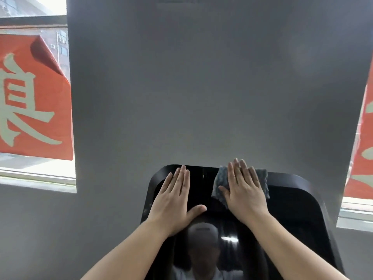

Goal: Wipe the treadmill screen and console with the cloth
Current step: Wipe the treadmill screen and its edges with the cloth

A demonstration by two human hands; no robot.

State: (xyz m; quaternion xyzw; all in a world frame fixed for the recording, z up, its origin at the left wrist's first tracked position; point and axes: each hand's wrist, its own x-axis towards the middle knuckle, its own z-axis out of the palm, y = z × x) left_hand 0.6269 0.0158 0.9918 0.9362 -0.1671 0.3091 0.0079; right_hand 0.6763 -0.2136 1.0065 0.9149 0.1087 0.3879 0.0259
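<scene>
The glossy black treadmill screen with rounded corners (292, 209) fills the lower middle of the view and stands in front of a plain grey wall (201, 87). Its dark glass is shiny and gives a dim reflection of the person. The small grey-blue cloth of fluffy microfibre (221, 182) lies flat on the glass near the top edge of the screen, a little to the right of the middle; its upper corners reach that edge.

The right hand (245, 190) presses the cloth against the screen. Its grip is flat: the fingers are straight and close together and point up, and the palm covers most of the cloth. The left hand (173, 201) rests directly on the bare glass near the upper left corner of the screen, fingers straight and together, thumb spread to the right. It holds nothing. Both bare forearms come up from the bottom edge of the view.

On each side of the wall there is a window with a red banner with pale characters (30, 98).
</scene>
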